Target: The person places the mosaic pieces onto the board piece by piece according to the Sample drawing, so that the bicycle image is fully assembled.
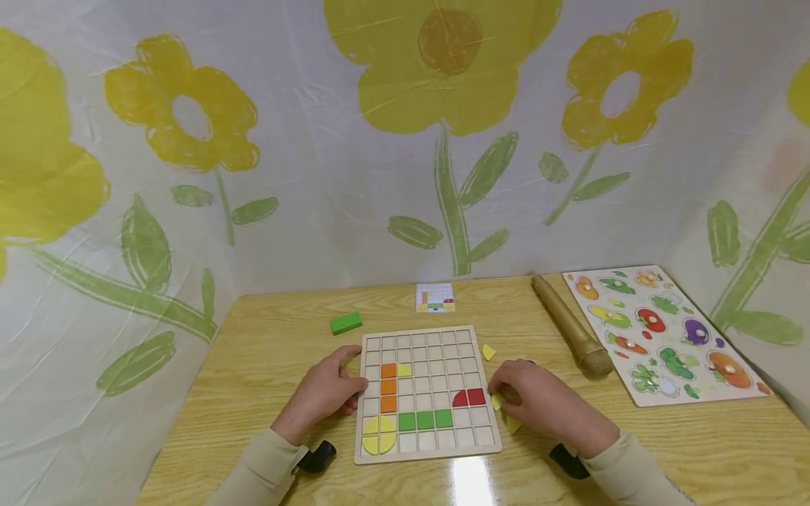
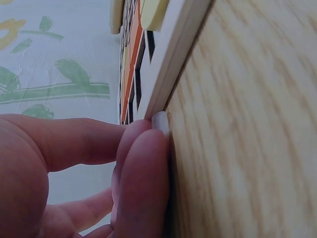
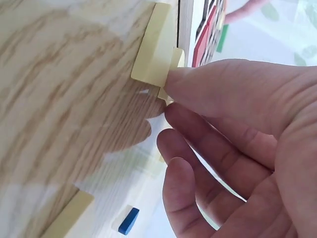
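A wooden grid board (image 1: 425,379) lies on the table, with orange, green and red pieces and a yellow circle of quarter pieces (image 1: 379,434) in its cells. My left hand (image 1: 325,386) rests at the board's left edge. Its fingertips (image 2: 143,168) touch the side of the board near the tabletop in the left wrist view. Beside the right edge, my right hand (image 1: 538,397) pinches a small yellow piece (image 3: 177,58) between thumb and finger; the hand partly hides it. Another yellow piece (image 3: 153,47) lies close to the thumb, and a loose yellow quarter (image 1: 489,352) is farther up.
A green block (image 1: 346,323) lies beyond the board's left corner, and a printed pattern card (image 1: 435,298) behind it. To the right are a gold microphone (image 1: 572,327) and a vegetable puzzle board (image 1: 667,337). A small blue piece (image 3: 129,221) lies near my right hand.
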Available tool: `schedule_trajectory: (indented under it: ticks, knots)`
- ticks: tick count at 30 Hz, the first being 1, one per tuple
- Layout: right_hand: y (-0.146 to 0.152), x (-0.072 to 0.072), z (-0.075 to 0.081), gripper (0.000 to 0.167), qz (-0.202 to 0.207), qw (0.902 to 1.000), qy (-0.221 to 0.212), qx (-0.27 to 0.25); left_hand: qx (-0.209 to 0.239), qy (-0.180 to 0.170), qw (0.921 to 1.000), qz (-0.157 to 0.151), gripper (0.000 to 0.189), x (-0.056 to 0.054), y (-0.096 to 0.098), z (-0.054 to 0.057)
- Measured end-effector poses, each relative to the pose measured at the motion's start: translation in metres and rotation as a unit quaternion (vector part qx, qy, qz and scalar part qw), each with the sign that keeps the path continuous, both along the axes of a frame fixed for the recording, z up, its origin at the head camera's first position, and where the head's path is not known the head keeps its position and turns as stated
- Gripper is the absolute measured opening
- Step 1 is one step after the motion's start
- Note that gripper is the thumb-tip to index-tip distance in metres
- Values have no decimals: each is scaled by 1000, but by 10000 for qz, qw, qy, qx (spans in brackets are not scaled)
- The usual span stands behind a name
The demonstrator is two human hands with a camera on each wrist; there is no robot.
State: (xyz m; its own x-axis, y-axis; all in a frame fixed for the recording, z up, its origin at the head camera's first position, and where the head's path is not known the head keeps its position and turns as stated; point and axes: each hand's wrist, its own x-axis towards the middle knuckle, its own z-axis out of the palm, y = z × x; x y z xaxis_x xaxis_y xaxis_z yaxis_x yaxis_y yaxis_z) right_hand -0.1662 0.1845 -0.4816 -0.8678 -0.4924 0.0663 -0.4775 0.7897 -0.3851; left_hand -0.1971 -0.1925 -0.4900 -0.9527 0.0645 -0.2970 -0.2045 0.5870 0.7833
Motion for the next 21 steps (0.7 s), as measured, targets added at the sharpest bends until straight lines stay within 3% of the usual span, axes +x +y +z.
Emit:
schedule_trajectory:
  ticks: [6,15,21]
  knots:
    - [-3,-1,0,24,193,9997,1,-150,-14,15,10000,8,71,0,0,-1]
    - [4,1,1,24,-109,9998,-126,-64,12,1,10000,-28,71,0,1,-1]
    - [10,0,1,21,-92,9999,-115,-40,-6,-8,10000,0,71,0,0,-1]
